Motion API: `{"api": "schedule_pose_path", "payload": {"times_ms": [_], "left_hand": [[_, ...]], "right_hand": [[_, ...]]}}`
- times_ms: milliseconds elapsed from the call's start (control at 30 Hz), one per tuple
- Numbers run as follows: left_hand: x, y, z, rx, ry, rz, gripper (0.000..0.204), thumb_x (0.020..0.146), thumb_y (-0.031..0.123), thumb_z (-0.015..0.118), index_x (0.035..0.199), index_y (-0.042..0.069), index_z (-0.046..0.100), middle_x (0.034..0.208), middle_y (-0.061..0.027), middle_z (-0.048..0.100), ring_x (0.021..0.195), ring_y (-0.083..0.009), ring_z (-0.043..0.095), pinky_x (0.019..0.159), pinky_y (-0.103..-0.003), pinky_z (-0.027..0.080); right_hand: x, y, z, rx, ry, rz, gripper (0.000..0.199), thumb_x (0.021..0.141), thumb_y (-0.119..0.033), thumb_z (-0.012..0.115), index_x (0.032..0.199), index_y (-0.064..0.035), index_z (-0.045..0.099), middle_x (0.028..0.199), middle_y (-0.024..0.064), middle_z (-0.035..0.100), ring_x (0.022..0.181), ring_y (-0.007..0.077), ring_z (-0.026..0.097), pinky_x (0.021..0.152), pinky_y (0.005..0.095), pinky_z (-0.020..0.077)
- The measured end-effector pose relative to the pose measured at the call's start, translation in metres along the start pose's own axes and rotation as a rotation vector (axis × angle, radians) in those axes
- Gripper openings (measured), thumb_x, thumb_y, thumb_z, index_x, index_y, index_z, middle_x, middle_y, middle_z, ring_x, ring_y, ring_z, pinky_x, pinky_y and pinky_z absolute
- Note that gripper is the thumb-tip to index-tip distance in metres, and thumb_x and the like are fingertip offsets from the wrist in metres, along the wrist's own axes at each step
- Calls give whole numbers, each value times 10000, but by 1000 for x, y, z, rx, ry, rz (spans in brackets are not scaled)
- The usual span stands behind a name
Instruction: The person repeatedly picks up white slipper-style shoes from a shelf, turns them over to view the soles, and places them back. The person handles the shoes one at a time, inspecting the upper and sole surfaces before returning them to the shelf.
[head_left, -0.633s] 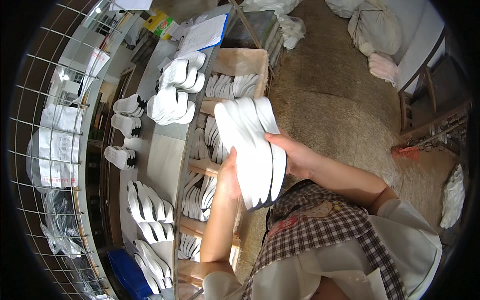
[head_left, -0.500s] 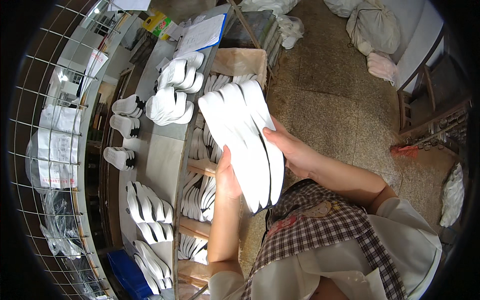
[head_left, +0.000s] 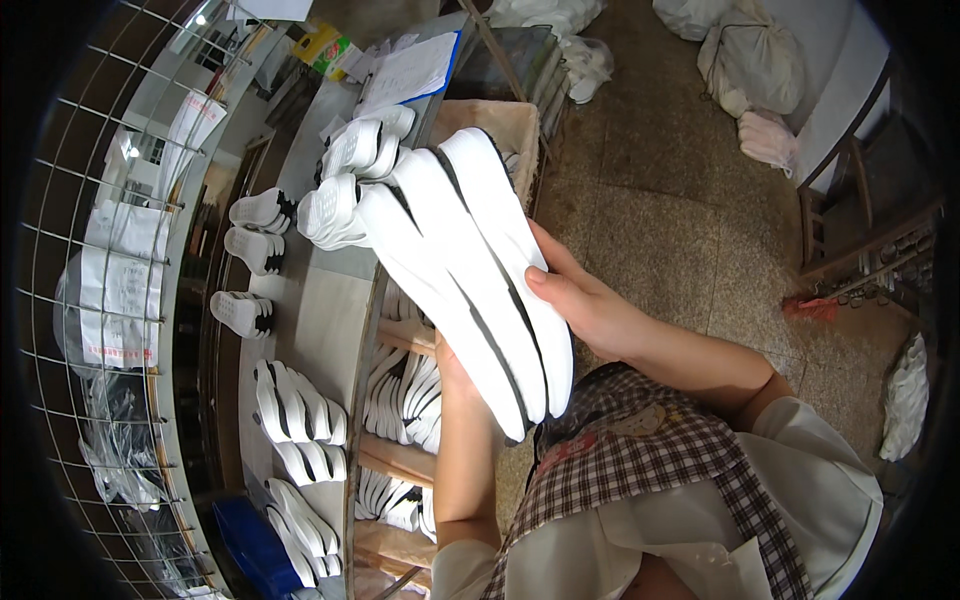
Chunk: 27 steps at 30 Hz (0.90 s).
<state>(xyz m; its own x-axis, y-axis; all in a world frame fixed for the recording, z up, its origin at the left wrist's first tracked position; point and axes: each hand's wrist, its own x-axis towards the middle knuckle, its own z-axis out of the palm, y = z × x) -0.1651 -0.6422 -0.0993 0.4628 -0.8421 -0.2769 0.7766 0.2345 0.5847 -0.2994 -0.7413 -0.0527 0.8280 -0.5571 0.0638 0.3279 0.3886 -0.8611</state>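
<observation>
Between my hands is a small stack of white shoe soles (head_left: pixel 480 270) with black edging, fanned slightly apart and tilted with the toe or heel ends away from me. My right hand (head_left: pixel 585 305) grips the stack's right edge, thumb on the outer sole and the other fingers partly behind it. On the left side my left hand (head_left: pixel 453 365) is under the soles; its fingers are mostly hidden behind them. Just beyond the held stack, more white soles (head_left: pixel 330 210) sit in a pile on the metal worktable (head_left: pixel 320 305).
Several sole groups (head_left: pixel 300 400) line the table, beside a blue bin (head_left: pixel 255 545). A clipboard (head_left: pixel 415 70) lies at the far end. Below, crates (head_left: pixel 400 455) hold more soles. Wire mesh (head_left: pixel 110 200) runs along the left; white sacks (head_left: pixel 755 60) stand far right.
The soles have spread apart, showing more black edging between them, and the stack has shifted a little left at its far end. My left thumb has gone out of sight behind them.
</observation>
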Motion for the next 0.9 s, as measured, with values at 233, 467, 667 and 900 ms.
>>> {"api": "schedule_pose_path", "payload": {"times_ms": [233, 467, 667, 900], "left_hand": [[2, 1, -9, 41, -49, 39, 457, 943, 234, 490, 1293, -51, 421, 1190, -209, 563, 1020, -302, 611, 853, -404, 540], [-2, 2, -5, 61, -112, 63, 465, 947, 224, 487, 1291, -79, 407, 1197, -219, 557, 1025, -309, 612, 849, -413, 545], [-2, 2, -5, -20, -73, 41, 474, 964, 253, 461, 1306, -69, 394, 1233, -216, 531, 1052, -314, 595, 851, -411, 542], [-3, 5, -9, 79, -53, 42, 452, 963, 255, 471, 1309, -31, 415, 1264, -178, 520, 1098, -296, 560, 895, -393, 506]], "right_hand": [[1, -1, 0, -80, -47, -47, 669, 962, -271, 425, 1476, -21, 77, 1493, 189, 202, 1377, 267, 212, 1106, 379, 205], [3, 3, 0, -83, -17, -19, 662, 958, -252, 427, 1475, -17, 86, 1495, 178, 207, 1374, 267, 220, 1109, 375, 198], [0, 2, -3, -136, -77, -47, 664, 945, -238, 445, 1471, -13, 107, 1491, 180, 215, 1373, 263, 216, 1109, 379, 195], [-14, 9, -6, -134, -112, -41, 707, 916, -268, 506, 1456, -4, 134, 1469, 164, 238, 1355, 254, 240, 1100, 380, 209]]}}
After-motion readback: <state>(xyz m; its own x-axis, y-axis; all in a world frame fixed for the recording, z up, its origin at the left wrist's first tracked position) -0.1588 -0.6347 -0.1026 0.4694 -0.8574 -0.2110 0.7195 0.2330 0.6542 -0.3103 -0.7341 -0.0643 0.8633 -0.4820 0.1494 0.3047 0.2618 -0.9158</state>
